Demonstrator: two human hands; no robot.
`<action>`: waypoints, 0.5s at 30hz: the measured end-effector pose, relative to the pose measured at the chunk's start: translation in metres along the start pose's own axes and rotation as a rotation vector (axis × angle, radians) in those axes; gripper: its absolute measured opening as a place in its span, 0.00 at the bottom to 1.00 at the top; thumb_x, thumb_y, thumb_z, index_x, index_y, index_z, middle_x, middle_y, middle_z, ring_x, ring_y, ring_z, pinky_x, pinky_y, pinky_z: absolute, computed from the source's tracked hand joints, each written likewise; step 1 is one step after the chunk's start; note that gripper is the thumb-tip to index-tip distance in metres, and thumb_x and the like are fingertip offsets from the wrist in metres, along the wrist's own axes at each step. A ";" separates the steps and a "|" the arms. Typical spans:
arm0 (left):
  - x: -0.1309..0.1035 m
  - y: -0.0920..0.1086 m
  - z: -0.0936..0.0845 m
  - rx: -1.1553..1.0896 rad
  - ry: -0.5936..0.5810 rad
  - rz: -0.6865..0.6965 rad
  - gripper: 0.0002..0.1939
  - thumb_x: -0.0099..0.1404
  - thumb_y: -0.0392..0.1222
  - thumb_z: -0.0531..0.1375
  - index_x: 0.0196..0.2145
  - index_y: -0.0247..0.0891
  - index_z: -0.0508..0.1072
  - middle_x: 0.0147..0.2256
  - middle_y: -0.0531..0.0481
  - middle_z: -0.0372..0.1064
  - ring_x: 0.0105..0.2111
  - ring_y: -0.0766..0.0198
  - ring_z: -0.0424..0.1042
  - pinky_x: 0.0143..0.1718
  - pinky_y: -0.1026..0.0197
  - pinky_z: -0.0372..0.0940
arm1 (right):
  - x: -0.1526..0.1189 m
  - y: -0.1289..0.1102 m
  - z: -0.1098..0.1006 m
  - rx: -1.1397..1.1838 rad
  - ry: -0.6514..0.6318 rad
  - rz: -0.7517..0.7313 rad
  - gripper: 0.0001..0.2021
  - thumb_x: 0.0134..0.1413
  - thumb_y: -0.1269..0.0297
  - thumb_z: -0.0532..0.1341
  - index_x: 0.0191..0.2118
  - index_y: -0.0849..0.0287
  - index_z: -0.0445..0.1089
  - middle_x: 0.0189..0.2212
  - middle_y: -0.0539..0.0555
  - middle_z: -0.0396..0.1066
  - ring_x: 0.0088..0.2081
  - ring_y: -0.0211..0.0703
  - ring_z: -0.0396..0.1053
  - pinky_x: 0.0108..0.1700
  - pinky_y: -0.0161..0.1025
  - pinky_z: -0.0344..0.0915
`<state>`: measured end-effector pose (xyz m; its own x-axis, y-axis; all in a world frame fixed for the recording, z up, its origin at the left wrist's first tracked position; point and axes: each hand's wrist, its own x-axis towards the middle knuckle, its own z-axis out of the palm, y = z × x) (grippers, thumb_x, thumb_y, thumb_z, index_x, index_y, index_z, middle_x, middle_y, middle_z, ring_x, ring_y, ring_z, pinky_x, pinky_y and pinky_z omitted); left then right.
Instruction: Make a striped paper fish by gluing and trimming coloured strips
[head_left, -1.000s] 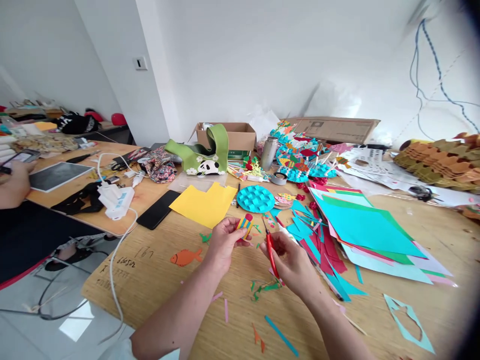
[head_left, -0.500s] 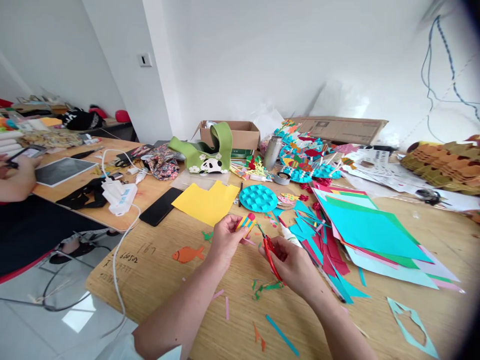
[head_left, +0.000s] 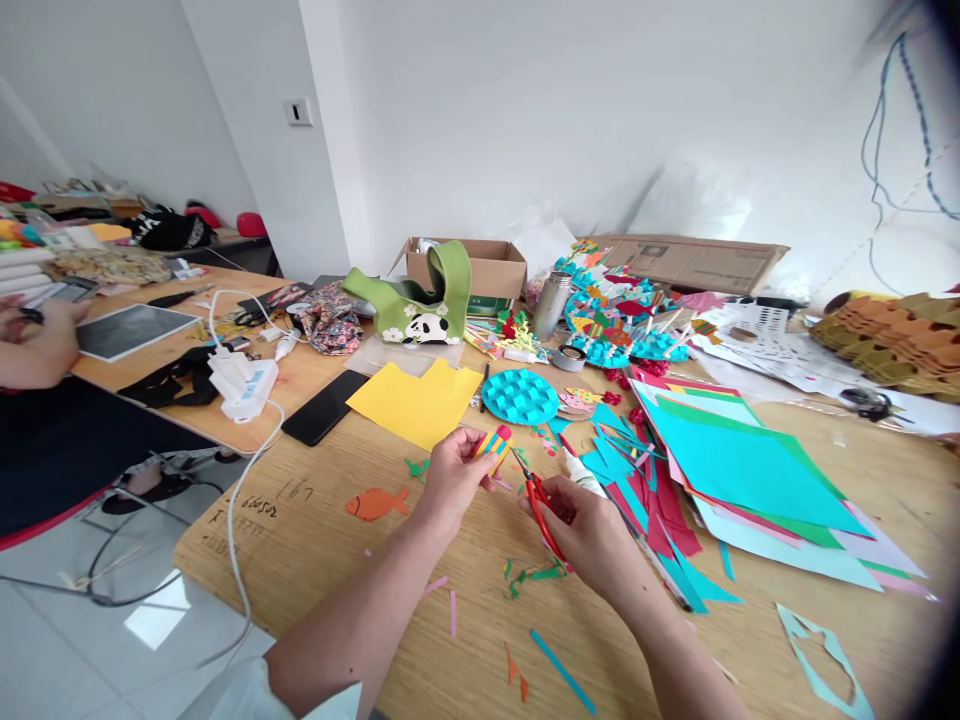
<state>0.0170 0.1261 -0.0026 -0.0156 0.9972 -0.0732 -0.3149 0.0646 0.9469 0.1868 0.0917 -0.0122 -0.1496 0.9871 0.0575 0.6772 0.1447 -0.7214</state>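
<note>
Pinched in my left hand [head_left: 455, 470] is a small striped paper piece [head_left: 492, 442], yellow and blue with a red end. My right hand [head_left: 576, 522] grips red-handled scissors [head_left: 541, 505], whose blades point at the paper piece's right edge; whether they touch it I cannot tell. Beneath the scissors lie curly green paper scraps [head_left: 534, 572]. An orange paper fish [head_left: 376, 504] lies to the left of my left hand. A white glue bottle [head_left: 583, 472] rests just behind my right hand. Beyond both hands sits a blue scaled paper disc [head_left: 520, 397].
Yellow paper [head_left: 416, 400] and a black phone [head_left: 325, 408] lie at left, near a white power strip [head_left: 244, 388] with a trailing cord. Stacked coloured sheets [head_left: 757, 470] cover the right. A steel flask [head_left: 552, 305] stands at the back. Another person's hand [head_left: 56, 330] is at far left.
The whole view has shifted slightly, so things at the back sit a little further right. Both hands keep nearly the same pose, with the paper piece and scissors still held.
</note>
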 end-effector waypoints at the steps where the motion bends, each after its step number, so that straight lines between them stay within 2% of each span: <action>1: 0.000 0.000 0.000 -0.004 -0.002 -0.003 0.13 0.46 0.39 0.64 0.31 0.34 0.68 0.24 0.53 0.70 0.20 0.69 0.68 0.17 0.69 0.60 | 0.000 0.000 0.000 -0.003 -0.002 -0.002 0.17 0.55 0.48 0.56 0.31 0.58 0.69 0.20 0.49 0.65 0.21 0.38 0.59 0.24 0.36 0.53; 9: 0.001 0.000 0.000 0.010 0.013 -0.012 0.13 0.44 0.38 0.62 0.31 0.35 0.68 0.24 0.53 0.70 0.19 0.70 0.67 0.15 0.70 0.55 | 0.001 -0.002 0.000 -0.034 0.007 -0.020 0.18 0.56 0.48 0.55 0.30 0.59 0.69 0.19 0.49 0.64 0.20 0.37 0.58 0.22 0.35 0.52; 15: 0.002 0.000 0.000 0.047 0.006 0.001 0.11 0.45 0.37 0.61 0.30 0.35 0.69 0.23 0.53 0.70 0.19 0.70 0.67 0.15 0.70 0.55 | 0.000 -0.005 -0.002 -0.041 0.013 -0.015 0.17 0.55 0.49 0.55 0.30 0.59 0.69 0.19 0.49 0.64 0.21 0.37 0.58 0.23 0.35 0.53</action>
<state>0.0164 0.1281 -0.0026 -0.0217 0.9970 -0.0745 -0.2701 0.0659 0.9606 0.1850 0.0906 -0.0078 -0.1503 0.9856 0.0773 0.7043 0.1617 -0.6912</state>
